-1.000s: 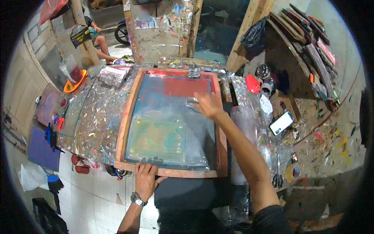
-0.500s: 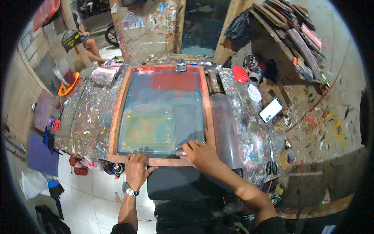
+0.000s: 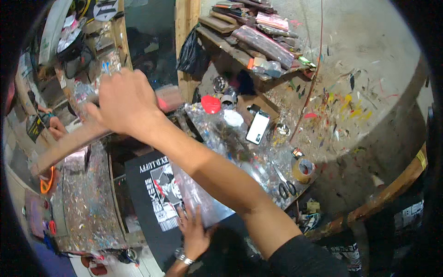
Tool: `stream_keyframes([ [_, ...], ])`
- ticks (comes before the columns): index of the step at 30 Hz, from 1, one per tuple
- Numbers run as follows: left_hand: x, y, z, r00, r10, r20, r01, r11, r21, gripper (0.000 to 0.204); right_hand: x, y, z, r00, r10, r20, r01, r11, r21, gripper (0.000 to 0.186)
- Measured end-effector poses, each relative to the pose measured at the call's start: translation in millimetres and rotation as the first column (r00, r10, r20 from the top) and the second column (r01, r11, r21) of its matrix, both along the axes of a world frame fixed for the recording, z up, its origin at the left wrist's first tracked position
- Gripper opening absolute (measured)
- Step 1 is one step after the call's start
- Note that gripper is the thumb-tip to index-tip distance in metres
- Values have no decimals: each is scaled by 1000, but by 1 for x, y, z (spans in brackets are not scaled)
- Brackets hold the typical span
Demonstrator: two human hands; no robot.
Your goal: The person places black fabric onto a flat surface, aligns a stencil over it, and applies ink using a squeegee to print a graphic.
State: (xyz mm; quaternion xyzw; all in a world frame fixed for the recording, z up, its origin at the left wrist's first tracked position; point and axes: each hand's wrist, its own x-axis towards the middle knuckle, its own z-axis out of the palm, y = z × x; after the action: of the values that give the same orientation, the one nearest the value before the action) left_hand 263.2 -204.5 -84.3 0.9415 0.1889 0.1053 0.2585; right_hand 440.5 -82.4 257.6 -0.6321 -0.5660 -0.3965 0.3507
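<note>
My right hand (image 3: 127,104) is raised at the upper left, its fingers wrapped over the edge of a lifted wooden screen printing frame (image 3: 67,150). That frame now stands tilted up, seen nearly edge-on. Below it lies black fabric (image 3: 140,184) with a white, grey and red printed figure (image 3: 167,184). A clear plastic sheet (image 3: 203,196) covers part of the fabric, to the right of the print. With fingers spread, my left hand (image 3: 194,233) rests at the sheet's edge beside the print. My right forearm hides part of the fabric and sheet.
On the paint-spattered table (image 3: 87,203) to the right are scissors (image 3: 284,182), a tape roll (image 3: 304,169), a phone (image 3: 258,128), a white crumpled piece (image 3: 233,118) and a red lid-like piece (image 3: 211,105). A shelf of stacked boards (image 3: 258,41) stands beyond. An orange tray (image 3: 47,182) sits far left.
My right hand has lifted the frame's near edge up and away, uncovering the printed fabric. My left hand has moved from the frame onto the sheet. The view has turned right.
</note>
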Motion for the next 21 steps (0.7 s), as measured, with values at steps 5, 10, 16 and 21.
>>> stream_keyframes([
  [5, 40, 75, 24, 936, 83, 341, 141, 801, -581, 28, 30, 32, 39, 998, 20, -67, -29, 990, -135, 55],
  [10, 68, 324, -24, 863, 320, 391, -455, 829, 326, 43, 28, 35, 52, 986, 17, -167, -58, 968, -245, 54],
  [16, 71, 385, -40, 912, 203, 356, -358, 818, 451, 27, 33, 45, 49, 995, -37, -95, 14, 974, -224, 58],
  [21, 62, 405, -31, 878, 213, 428, -398, 823, 405, 29, 25, 39, 59, 997, -63, 38, 71, 950, -305, 46],
])
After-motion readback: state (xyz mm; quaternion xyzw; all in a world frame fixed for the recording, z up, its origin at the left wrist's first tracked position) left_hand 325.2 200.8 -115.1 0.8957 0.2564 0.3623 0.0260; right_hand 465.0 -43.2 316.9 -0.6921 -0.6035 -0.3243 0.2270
